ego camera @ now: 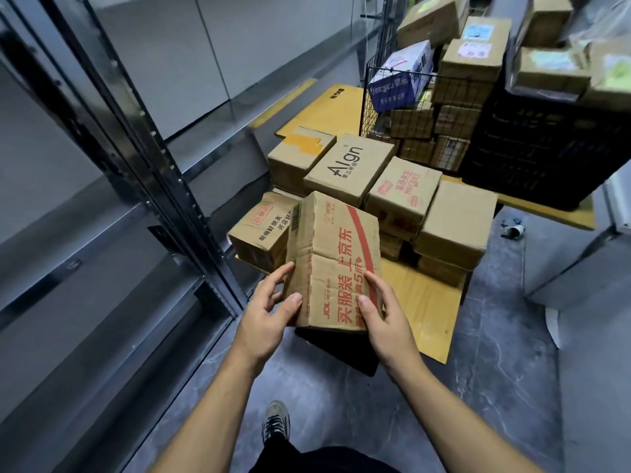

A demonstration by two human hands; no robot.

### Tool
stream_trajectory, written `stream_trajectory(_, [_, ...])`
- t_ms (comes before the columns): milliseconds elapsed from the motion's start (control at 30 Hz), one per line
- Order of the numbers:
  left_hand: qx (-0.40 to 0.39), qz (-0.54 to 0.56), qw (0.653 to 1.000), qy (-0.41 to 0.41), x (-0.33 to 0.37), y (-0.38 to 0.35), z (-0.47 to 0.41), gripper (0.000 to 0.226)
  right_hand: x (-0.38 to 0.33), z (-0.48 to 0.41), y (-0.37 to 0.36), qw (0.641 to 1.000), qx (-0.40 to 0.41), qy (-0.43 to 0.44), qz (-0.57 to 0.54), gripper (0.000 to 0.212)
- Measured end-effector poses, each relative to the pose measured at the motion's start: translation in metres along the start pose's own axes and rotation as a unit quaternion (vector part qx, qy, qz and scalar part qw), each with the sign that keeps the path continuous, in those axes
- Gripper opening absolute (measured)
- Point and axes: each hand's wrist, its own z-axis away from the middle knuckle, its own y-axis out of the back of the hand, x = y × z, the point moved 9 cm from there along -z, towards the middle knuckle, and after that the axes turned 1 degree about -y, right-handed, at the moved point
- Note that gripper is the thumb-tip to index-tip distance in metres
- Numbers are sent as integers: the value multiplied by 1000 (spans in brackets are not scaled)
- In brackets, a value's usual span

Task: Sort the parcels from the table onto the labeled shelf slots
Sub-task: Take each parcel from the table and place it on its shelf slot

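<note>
Head view: the left hand [269, 308] and right hand [379, 312] both grasp the near end of a JD carton [336, 261] with red printing, thumbs laid on its top face and fingers curled round its left and right sides. The carton is held in the air over the near edge of the low wooden table [420, 302], tilted so its far end rides higher. Its long axis runs away from the person, towards the other parcels, among them an Algn box [348, 169], which sit stacked nearer the table's far edge. The metal shelving [102, 233] stands to the left of both hands, so the left hand is nearer it. By my judgement, the carton has to swing leftward and go into a slot end first or side first. No slot labels can be read from this angle. A wire cage [372, 97] and a black crate [546, 141], both holding more boxes, stand beyond the table.
</note>
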Motion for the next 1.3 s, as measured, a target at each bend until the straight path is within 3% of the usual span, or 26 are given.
stream_trajectory(100, [9,34,999,-2,2,0,5,51,-1,5,-2,999,-12,3,32,39])
stream_trajectory(267, [5,-7,1000,-14,3,-4,13,86,-12,6,-9,993,-35,11,113,43])
stream_trajectory(433, [2,-49,999,-19,4,-5,12,76,-18,5,-15,992,-66,-15,111,48])
stream_trajectory(567, [16,-104,993,-49,17,-10,13,71,-23,3,-33,993,-107,-27,29,66])
stream_trajectory(767, [-1,-146,986,-81,26,-17,10,71,-41,7,-31,996,-63,23,51,72])
stream_trajectory(933, [-4,-48,997,-58,24,-11,7,55,-42,9,-27,994,-52,9,-92,56])
stream_trajectory(1067, [32,-100,993,-47,15,1,1,35,-31,9,-28,967,-46,-66,-242,51])
stream_trajectory(1200, [82,-189,978,-16,-5,20,-3,49,-31,11,-26,943,-55,-92,-314,54])
stream_trajectory(1300, [90,-126,987,42,-21,31,-1,70,-33,10,-26,938,-80,-96,-324,51])
